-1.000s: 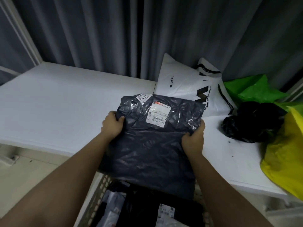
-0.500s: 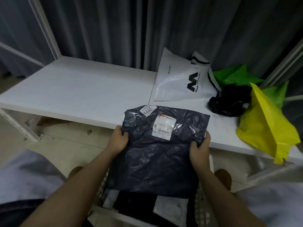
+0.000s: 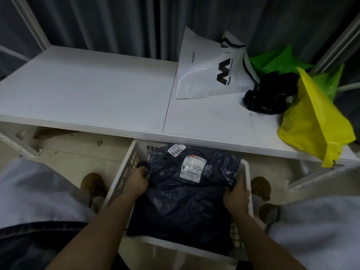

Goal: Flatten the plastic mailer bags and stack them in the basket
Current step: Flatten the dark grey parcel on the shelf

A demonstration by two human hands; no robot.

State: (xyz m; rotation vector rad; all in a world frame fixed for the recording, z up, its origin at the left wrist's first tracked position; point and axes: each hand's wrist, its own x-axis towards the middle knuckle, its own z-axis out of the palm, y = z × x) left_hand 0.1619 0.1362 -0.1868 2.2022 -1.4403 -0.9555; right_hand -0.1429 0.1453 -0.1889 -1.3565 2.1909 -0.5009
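A dark navy mailer bag (image 3: 185, 195) with two white labels lies flat inside the white slatted basket (image 3: 124, 172) on the floor, below the table's front edge. My left hand (image 3: 137, 181) grips the bag's left edge and my right hand (image 3: 236, 195) grips its right edge. On the white table (image 3: 87, 90) lie a white mailer bag (image 3: 210, 71) with black lettering, a crumpled black bag (image 3: 270, 94), a yellow bag (image 3: 313, 121) hanging over the front edge, and a green bag (image 3: 278, 61) behind them. Whatever lies under the navy bag is hidden.
Grey curtains hang behind the table. White metal frame legs (image 3: 21, 145) stand at the left and right. My knees and brown shoes (image 3: 93, 184) flank the basket on the pale floor.
Both hands have carried the navy bag down from above the table edge into the basket. The view has tilted downward, so the basket and my legs show.
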